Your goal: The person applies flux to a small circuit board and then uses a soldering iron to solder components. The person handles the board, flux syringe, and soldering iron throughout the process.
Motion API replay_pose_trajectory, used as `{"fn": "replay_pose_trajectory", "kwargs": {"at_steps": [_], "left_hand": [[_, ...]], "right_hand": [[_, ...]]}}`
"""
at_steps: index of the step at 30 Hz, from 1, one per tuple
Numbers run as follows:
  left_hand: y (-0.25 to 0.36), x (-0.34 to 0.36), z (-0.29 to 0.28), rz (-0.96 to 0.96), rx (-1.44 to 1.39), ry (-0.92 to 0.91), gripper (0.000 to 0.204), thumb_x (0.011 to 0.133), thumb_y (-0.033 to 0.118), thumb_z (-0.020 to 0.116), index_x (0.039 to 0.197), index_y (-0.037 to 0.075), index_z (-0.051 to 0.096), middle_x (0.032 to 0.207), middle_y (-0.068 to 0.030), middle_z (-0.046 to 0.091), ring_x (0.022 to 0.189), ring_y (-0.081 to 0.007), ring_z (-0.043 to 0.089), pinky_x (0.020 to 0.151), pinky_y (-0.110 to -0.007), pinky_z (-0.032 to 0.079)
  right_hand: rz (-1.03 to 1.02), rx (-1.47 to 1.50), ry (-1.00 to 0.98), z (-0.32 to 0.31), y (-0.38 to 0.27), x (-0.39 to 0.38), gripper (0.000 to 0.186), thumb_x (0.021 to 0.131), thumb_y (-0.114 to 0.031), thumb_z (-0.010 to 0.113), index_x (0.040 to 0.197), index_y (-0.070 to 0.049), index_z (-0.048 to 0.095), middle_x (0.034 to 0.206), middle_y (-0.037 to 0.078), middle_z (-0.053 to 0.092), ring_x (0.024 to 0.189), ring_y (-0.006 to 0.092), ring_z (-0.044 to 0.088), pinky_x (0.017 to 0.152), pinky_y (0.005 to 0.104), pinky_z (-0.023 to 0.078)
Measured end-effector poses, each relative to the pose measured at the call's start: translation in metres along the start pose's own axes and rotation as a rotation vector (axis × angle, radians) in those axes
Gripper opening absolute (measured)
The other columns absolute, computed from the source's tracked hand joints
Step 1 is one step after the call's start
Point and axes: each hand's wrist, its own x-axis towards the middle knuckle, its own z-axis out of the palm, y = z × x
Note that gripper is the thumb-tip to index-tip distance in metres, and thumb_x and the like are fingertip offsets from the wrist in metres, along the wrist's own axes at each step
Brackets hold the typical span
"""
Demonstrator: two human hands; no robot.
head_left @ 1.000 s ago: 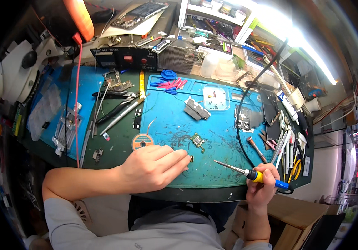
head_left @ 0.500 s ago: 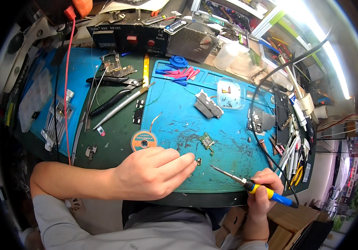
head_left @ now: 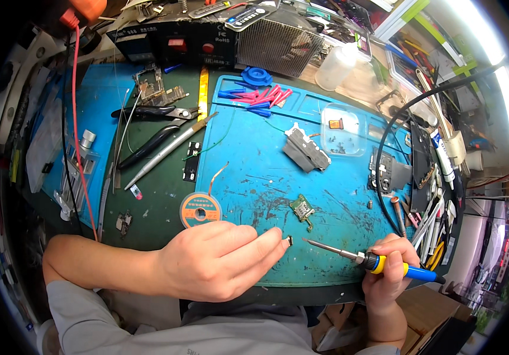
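Observation:
Between the fingertips of my left hand (head_left: pixel 225 260) is a tiny dark electronic part (head_left: pixel 290 241), pinched just above the blue mat (head_left: pixel 248 171). My right hand (head_left: pixel 389 269) is wrapped round the yellow and blue handle of a soldering iron (head_left: pixel 379 262). The iron's thin metal tip points left, a short gap from the tiny part. Beyond the two hands a small green circuit board (head_left: pixel 302 208) lies on the mat. A round spool of copper-coloured braid (head_left: pixel 201 210), orange and teal, rests beside my left knuckles, its loose end sticking up.
A grey module (head_left: pixel 306 149) and a clear tray (head_left: pixel 343 130) of tiny screws lie farther back. Black-handled pliers (head_left: pixel 151 145) and a silver pen-like tool (head_left: pixel 168 151) are on the left. The iron's black cable (head_left: pixel 379 160) loops at right. Pink and blue nozzles (head_left: pixel 263 97) sit behind.
The tiny part shows more edge-on, and the iron's tip is slightly closer to it. The whole view has shifted a little. Both hands keep their grips.

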Motion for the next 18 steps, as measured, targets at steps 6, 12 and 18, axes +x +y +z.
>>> {"fn": "replay_pose_trajectory", "kwargs": {"at_steps": [6, 12, 18], "left_hand": [[0.0022, 0.0008, 0.003, -0.033, 0.028, 0.012, 0.035, 0.064, 0.011, 0.069, 0.098, 0.006, 0.078, 0.103, -0.0036, 0.07, 0.071, -0.0093, 0.06, 0.057, -0.021, 0.047], [0.0026, -0.0006, 0.0036, -0.038, 0.015, 0.014, 0.036, 0.066, 0.012, 0.068, 0.099, 0.005, 0.077, 0.104, -0.0044, 0.069, 0.073, -0.0101, 0.06, 0.058, -0.022, 0.047], [0.0026, 0.0001, 0.0023, -0.039, 0.01, 0.002, 0.036, 0.066, 0.012, 0.067, 0.1, 0.004, 0.077, 0.105, -0.0048, 0.069, 0.073, -0.0103, 0.06, 0.059, -0.022, 0.047]], "right_hand": [[-0.013, -0.052, -0.07, 0.0035, -0.0011, 0.0039, 0.03, 0.094, -0.028, 0.058, 0.082, 0.0, 0.059, 0.07, 0.007, 0.052, 0.063, 0.0134, 0.046, 0.06, 0.0275, 0.036], [-0.061, -0.059, -0.073, 0.0004, 0.0027, 0.0039, 0.03, 0.093, -0.028, 0.061, 0.084, 0.0, 0.064, 0.071, 0.01, 0.059, 0.063, 0.015, 0.053, 0.059, 0.0275, 0.041], [-0.084, -0.065, -0.081, -0.0007, 0.0035, 0.005, 0.031, 0.092, -0.029, 0.064, 0.085, 0.001, 0.066, 0.072, 0.011, 0.063, 0.061, 0.0154, 0.056, 0.057, 0.0274, 0.043]]}}
